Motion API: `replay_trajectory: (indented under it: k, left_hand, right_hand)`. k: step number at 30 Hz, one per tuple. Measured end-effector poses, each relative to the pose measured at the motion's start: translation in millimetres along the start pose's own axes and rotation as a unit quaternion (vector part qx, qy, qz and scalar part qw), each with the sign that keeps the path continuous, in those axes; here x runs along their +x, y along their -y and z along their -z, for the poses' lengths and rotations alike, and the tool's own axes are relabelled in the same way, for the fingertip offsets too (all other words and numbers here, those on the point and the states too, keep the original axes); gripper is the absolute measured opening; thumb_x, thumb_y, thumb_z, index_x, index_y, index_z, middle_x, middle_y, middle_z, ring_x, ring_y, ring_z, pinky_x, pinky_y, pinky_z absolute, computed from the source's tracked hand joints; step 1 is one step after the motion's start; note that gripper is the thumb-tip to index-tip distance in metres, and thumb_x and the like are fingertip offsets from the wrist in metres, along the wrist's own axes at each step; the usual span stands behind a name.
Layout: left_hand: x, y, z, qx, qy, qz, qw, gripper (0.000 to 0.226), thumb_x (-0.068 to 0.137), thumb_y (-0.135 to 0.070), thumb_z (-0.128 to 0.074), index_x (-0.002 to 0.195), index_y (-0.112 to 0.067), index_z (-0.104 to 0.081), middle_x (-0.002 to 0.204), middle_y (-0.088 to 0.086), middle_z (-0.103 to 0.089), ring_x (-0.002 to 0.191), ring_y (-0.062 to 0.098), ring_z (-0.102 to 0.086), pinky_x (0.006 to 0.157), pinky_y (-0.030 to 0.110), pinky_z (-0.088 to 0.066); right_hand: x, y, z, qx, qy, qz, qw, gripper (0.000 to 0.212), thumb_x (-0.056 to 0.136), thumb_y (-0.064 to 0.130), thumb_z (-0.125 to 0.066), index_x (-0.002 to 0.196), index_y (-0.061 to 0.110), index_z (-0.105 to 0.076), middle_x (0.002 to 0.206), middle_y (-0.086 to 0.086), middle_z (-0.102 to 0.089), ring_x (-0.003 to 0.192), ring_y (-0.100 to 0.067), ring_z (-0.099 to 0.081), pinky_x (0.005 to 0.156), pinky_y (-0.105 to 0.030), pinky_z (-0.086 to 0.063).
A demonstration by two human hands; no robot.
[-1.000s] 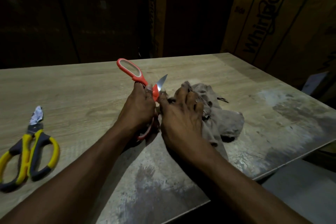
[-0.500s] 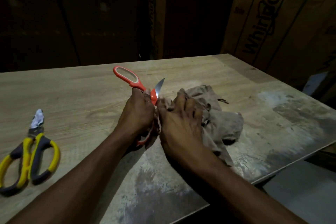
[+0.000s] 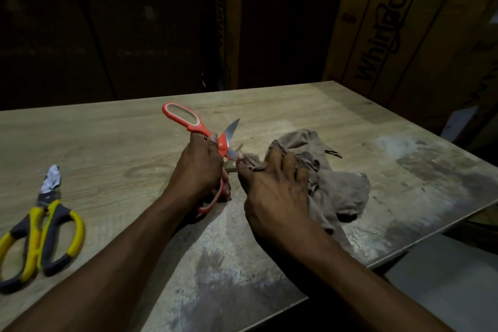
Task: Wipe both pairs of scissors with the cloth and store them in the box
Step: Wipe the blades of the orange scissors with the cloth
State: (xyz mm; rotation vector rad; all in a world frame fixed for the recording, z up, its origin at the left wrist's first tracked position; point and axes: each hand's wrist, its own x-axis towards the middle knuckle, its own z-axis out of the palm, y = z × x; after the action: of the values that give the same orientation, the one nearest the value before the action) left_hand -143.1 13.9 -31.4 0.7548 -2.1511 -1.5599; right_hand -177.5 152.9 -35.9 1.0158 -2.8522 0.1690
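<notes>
I see both forearms reaching in over the table [image 3: 107, 143]. Left hand [image 3: 199, 172] grips orange scissors [image 3: 188, 124], blades spread, just beyond its fingers. Right hand [image 3: 272, 191] pinches the brown cloth [image 3: 342, 186] bunched against the lower blade. Yellow scissors [image 3: 40, 232] lie well left, untouched.

Change over the last second: the right hand [image 3: 272, 188] draws the cloth [image 3: 336, 186] away from the left hand [image 3: 199, 172], so that both blades of the orange scissors [image 3: 215, 143] now show, opened apart.
</notes>
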Motion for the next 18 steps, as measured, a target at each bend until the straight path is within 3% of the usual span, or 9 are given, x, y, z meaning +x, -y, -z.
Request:
replay_trajectory:
  k: [3,6,9,12,14,15,18]
  left_hand:
    - [-1.2,-1.1,-2.2,-0.024,0.005,0.009,1.000,0.019,0.113,-0.037,-0.038,0.122,-0.021,-0.043,0.086,0.025,-0.068,0.054,0.030,-0.067,0.047,0.036,-0.056]
    - [-1.9,-1.0,-0.1,-0.034,0.002,0.008,0.999,0.018,0.113,-0.038,-0.038,0.120,-0.022,-0.042,0.092,0.027,-0.069,0.059,0.033,-0.067,0.048,0.044,-0.059]
    - [-5.9,-3.5,6.2,-0.049,0.002,0.017,0.999,0.019,0.113,-0.036,-0.036,0.121,-0.020,-0.042,0.086,0.025,-0.067,0.052,0.029,-0.065,0.042,0.034,-0.052]
    - [-10.0,-7.1,7.4,-0.051,0.021,0.009,0.998,0.023,0.113,-0.040,-0.036,0.123,-0.021,-0.042,0.086,0.026,-0.066,0.054,0.031,-0.065,0.044,0.034,-0.054]
    - [-10.9,-7.4,6.6,-0.047,0.026,0.004,0.999,0.023,0.113,-0.040,-0.035,0.124,-0.021,-0.042,0.086,0.027,-0.067,0.055,0.032,-0.066,0.046,0.036,-0.055]
    - [-11.1,-7.8,6.5,-0.042,0.028,0.003,0.999,0.022,0.113,-0.039,-0.035,0.124,-0.021,-0.042,0.086,0.028,-0.068,0.055,0.033,-0.066,0.047,0.039,-0.057]
    - [-10.4,-7.6,6.5,0.000,0.032,-0.012,0.999,0.023,0.112,-0.044,-0.034,0.116,-0.023,-0.044,0.086,0.025,-0.070,0.061,0.038,-0.072,0.058,0.055,-0.063]
  right_hand:
    - [-1.1,-2.0,-0.8,-0.016,0.002,-0.024,1.000,0.065,0.099,0.022,-0.043,0.158,0.042,-0.026,0.157,-0.018,-0.013,0.144,-0.043,-0.010,0.113,-0.059,-0.018]
    - [-3.1,-19.6,2.1,-0.044,0.015,-0.064,0.997,0.056,0.096,0.024,-0.044,0.150,0.035,-0.040,0.153,-0.018,-0.021,0.141,-0.043,-0.018,0.111,-0.059,-0.025]
    - [-5.1,-53.1,11.5,-0.079,0.041,-0.093,0.992,0.049,0.093,0.025,-0.047,0.141,0.034,-0.046,0.148,-0.020,-0.029,0.137,-0.044,-0.026,0.108,-0.059,-0.030]
    - [-2.8,-80.0,17.6,-0.070,0.031,-0.098,0.992,0.045,0.096,0.036,-0.049,0.141,0.036,-0.047,0.143,-0.020,-0.039,0.131,-0.043,-0.038,0.105,-0.056,-0.041]
    - [3.0,-84.9,24.3,0.066,-0.028,-0.079,0.994,0.052,0.095,0.055,-0.050,0.141,0.034,-0.058,0.128,-0.011,-0.061,0.114,-0.032,-0.061,0.094,-0.047,-0.055]
    - [8.2,-84.5,26.8,0.162,-0.060,-0.055,0.983,0.049,0.094,0.055,-0.055,0.136,0.031,-0.066,0.119,-0.006,-0.071,0.103,-0.022,-0.069,0.088,-0.041,-0.060]
    - [26.6,-59.1,39.4,0.336,-0.089,0.000,0.938,0.025,0.098,0.024,-0.070,0.121,0.020,-0.077,0.109,0.006,-0.078,0.088,0.003,-0.070,0.077,-0.014,-0.056]
